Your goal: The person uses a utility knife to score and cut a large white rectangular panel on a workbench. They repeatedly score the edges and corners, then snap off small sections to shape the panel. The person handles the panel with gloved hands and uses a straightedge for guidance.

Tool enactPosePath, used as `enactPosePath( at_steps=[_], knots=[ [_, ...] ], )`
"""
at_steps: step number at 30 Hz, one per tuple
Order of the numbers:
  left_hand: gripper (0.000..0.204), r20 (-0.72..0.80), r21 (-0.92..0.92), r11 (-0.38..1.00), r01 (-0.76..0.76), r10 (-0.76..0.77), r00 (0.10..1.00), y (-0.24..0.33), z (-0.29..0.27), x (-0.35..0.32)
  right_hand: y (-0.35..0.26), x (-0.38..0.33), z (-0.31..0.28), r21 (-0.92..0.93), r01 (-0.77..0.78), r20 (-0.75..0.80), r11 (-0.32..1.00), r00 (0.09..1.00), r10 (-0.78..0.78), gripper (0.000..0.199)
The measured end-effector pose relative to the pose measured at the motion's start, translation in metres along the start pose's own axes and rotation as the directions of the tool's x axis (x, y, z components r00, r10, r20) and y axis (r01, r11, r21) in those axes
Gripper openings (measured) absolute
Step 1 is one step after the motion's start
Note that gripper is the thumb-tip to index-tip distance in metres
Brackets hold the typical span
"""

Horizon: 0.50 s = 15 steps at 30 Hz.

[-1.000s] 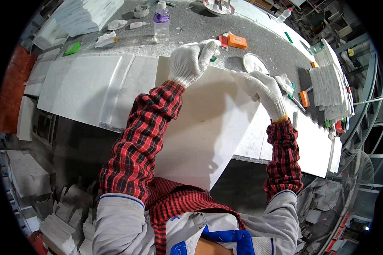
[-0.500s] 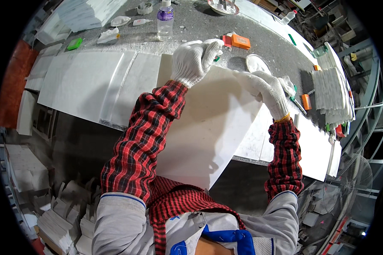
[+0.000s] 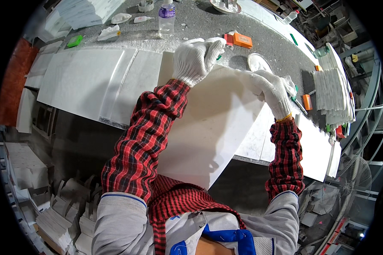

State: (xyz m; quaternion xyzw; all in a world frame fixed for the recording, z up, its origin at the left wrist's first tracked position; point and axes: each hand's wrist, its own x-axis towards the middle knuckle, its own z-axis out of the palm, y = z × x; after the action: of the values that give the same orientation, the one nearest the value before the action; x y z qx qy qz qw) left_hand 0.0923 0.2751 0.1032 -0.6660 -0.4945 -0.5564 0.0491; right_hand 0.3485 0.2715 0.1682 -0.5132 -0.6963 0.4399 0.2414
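Observation:
A large pale slab (image 3: 200,123) slants from the bench toward my body, its near end beyond the bench edge. My left hand (image 3: 195,61), in a white knitted glove, is closed over the slab's far edge. A small green object (image 3: 219,57) peeks out from under its fingers; most of it is hidden. My right hand (image 3: 270,91), gloved likewise, bends over the far right corner of the slab, fingers together and gripping the edge. Beyond it stands a round dish (image 3: 258,63) with white contents. An orange box (image 3: 242,41) lies beyond the left hand's fingertips.
White slabs (image 3: 81,80) lie along the bench's front edge. A clear bottle with a purple label (image 3: 167,21) stands on the grey bench top (image 3: 136,38). Farther right are a stack of thin slabs (image 3: 334,95) and a fan (image 3: 353,174). Stacked pieces (image 3: 55,225) fill the lower left.
The view has shifted very slightly. Both hands keep nearly the same places on the slab, with the left fingers moved only a little.

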Motion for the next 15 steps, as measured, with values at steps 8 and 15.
enactPosePath(
  at_steps=[8,15],
  knots=[
    [0.031,0.011,0.009,1.0,0.024,-0.024,1.0,0.007,-0.002,0.002,-0.007,-0.002,-0.004,-0.048,-0.01,0.011,0.999,1.0,0.011,0.039],
    [0.03,0.008,0.022,0.999,0.032,-0.032,0.999,0.007,-0.003,0.0,-0.015,-0.003,-0.002,-0.061,-0.039,0.002,0.997,0.999,0.039,0.039]
  ],
)
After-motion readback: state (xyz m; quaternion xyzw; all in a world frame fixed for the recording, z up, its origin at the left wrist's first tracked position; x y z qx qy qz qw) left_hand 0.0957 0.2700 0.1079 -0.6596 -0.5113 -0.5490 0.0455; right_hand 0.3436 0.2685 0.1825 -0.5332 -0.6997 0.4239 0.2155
